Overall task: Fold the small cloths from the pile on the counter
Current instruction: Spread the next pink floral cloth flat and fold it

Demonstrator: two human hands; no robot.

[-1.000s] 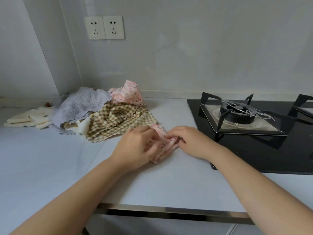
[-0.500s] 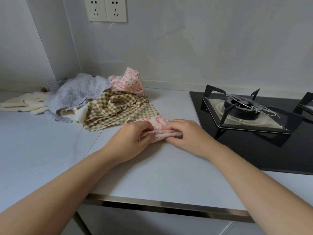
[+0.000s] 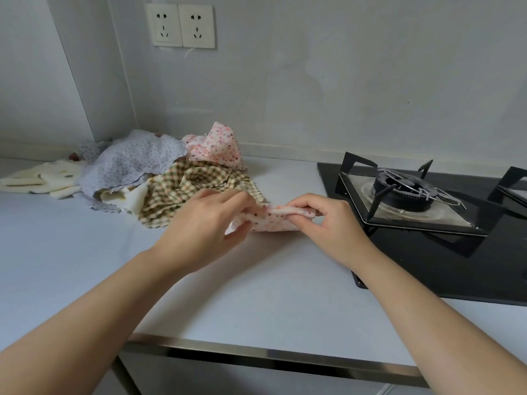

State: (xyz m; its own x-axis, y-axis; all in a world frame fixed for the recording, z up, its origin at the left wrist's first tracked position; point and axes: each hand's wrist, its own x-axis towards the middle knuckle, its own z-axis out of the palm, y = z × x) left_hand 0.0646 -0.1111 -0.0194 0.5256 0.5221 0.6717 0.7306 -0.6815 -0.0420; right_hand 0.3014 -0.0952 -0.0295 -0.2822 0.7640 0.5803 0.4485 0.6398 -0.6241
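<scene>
Pink spotted cloth (image 3: 275, 220) is sitting part-folded on the tabletop (image 3: 256, 295), pretty much dead centre. The pile (image 3: 171, 181) is lying at about 10 o'clock from it and the gas stove (image 3: 413, 195) is out at 3 o'clock. Left hand (image 3: 199, 229) is pinching the cloth's 9 o'clock end between thumb and fingers, and right hand (image 3: 328, 223) is pinching the 3 o'clock end the same way. So both are clamped on it, holding it as a narrow strip with the top edge lifted.

Looks to me like a fold is getting squared up. Doing it well probably means holding both pinches level, stretching the strip lightly so the layers are lining up, then laying it flat and pressing the crease before folding across. Thin fabric like this is likely going to slide, so no rushing.

Stuff I'm not managing to make out:
- How many layers are in that strip, since the left hand is covering its end.
- Whether the edges are matching underneath.
- How many cloths are waiting in the pile, because the checked cloth (image 3: 194, 192) and the lilac cloth (image 3: 134, 163) are burying the rest.

The stove is also getting cut off at the 3 o'clock edge.
</scene>
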